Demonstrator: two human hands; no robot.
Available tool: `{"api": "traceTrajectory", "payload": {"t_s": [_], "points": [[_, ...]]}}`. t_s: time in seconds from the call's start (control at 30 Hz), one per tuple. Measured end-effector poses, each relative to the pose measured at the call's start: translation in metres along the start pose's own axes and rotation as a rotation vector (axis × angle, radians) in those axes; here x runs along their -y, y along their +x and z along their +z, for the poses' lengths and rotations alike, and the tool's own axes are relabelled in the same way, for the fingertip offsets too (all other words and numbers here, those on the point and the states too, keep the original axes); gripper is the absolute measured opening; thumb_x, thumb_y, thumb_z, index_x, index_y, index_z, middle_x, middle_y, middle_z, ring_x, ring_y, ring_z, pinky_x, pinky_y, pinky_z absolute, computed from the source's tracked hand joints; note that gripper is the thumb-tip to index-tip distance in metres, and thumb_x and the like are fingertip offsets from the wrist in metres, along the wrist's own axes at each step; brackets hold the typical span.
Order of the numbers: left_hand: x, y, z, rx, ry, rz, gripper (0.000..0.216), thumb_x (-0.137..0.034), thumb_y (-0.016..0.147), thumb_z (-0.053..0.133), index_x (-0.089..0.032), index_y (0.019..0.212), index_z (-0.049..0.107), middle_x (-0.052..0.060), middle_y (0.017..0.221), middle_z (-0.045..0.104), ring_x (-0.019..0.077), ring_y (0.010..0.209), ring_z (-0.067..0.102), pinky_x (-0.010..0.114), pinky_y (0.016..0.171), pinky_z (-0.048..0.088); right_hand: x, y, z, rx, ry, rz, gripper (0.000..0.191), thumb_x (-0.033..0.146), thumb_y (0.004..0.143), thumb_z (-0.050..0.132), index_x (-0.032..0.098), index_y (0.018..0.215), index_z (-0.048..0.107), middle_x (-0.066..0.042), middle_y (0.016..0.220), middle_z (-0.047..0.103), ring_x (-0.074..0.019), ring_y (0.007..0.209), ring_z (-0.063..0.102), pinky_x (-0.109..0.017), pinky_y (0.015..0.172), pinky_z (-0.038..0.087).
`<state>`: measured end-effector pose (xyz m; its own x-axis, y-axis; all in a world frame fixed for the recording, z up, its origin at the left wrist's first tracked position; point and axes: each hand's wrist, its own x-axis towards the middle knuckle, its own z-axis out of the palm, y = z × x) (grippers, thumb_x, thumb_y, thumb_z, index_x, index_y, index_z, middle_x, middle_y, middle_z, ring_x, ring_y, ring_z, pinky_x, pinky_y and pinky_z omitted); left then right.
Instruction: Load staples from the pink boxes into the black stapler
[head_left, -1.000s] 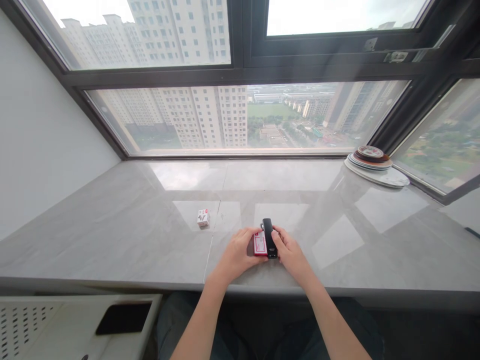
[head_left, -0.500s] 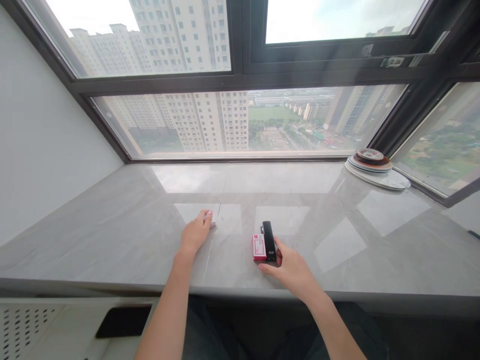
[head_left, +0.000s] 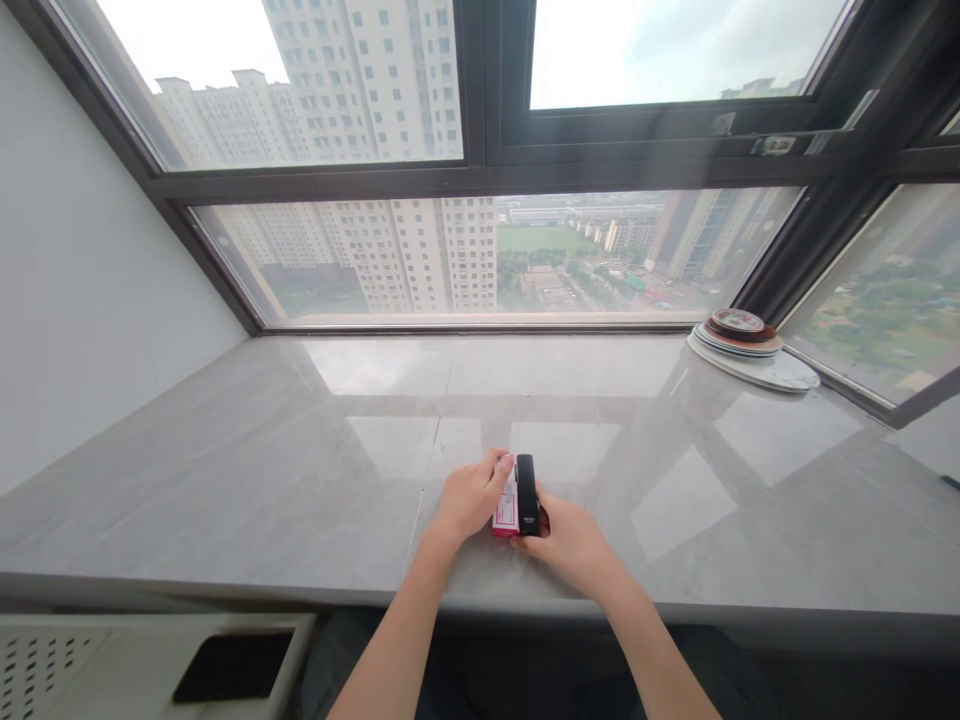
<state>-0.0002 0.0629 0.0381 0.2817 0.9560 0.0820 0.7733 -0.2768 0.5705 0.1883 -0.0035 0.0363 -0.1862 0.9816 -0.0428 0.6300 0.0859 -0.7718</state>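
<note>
Left grip (head_left: 469,498) on red-white box (head_left: 505,514), right grip (head_left: 576,542) against black stapler (head_left: 528,498), grey counter (head_left: 247,480), stacked plates (head_left: 739,348)

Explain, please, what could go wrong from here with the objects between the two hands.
The left hand and right hand are close together, so they might bump. The black stapler and the red-and-white box sit side by side, so moving one could shift the other. The counter looks glossy, so either might slide.

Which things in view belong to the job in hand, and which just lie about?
In the job:
black stapler, touched by right hand
red-and-white box beside it, at left hand

Apparently lying about:
plate stack by the window
dark rectangle, lower left (object or recess unclear)
</note>
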Motion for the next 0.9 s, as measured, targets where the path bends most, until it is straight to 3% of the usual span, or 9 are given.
{"api": "traceTrajectory", "payload": {"t_s": [0.17,0.4,0.6,0.73,0.9], "points": [[-0.005,-0.004,0.012,-0.057,0.090,-0.132,0.054,-0.048,0.109,0.019,-0.026,0.148,0.049,0.008,0.109,0.077,0.0256,0.100,0.072,0.032,0.086,0.044,0.008,0.000,-0.003,0.031,-0.034,-0.001,0.067,0.030,0.076,0.076,0.025,0.141,0.057,-0.002,0.092,0.075,-0.0214,0.078,0.067,-0.026,0.067,0.039],[-0.003,-0.006,0.027,-0.084,0.119,-0.202,0.057,-0.046,0.110,0.017,-0.021,0.151,0.047,0.014,0.117,0.075,0.0276,0.112,0.070,0.034,0.091,0.046,0.015,-0.003,-0.010,0.042,-0.044,0.010,0.061,0.028,0.078,0.074,0.024,0.137,0.060,-0.006,0.098,0.076,-0.0238,0.083,0.068,-0.028,0.071,0.043],[-0.014,-0.001,0.038,-0.080,0.166,-0.239,0.058,-0.044,0.110,0.016,-0.017,0.151,0.047,0.015,0.112,0.076,0.0283,0.106,0.072,0.035,0.086,0.048,0.005,-0.002,-0.021,0.082,0.048,-0.021,0.053,0.027,0.077,0.072,0.025,0.129,0.064,-0.002,0.096,0.076,-0.0216,0.081,0.067,-0.027,0.071,0.045],[-0.039,0.012,0.057,-0.070,0.137,-0.219,0.058,-0.043,0.109,0.014,-0.015,0.149,0.046,0.016,0.105,0.076,0.0304,0.101,0.073,0.038,0.083,0.050,-0.020,-0.001,-0.045,0.120,0.099,-0.018,0.048,0.030,0.076,0.070,0.024,0.123,0.066,-0.001,0.099,0.077,-0.0236,0.086,0.068,-0.029,0.077,0.049],[-0.099,0.049,0.096,0.016,0.045,-0.176,0.059,-0.038,0.108,0.017,-0.006,0.150,0.043,0.022,0.104,0.074,0.0347,0.102,0.072,0.043,0.085,0.052,-0.078,0.000,-0.100,0.149,0.069,0.061,0.049,0.039,0.072,0.073,0.020,0.117,0.071,-0.003,0.099,0.078,-0.0284,0.092,0.068,-0.033,0.082,0.052]]}}
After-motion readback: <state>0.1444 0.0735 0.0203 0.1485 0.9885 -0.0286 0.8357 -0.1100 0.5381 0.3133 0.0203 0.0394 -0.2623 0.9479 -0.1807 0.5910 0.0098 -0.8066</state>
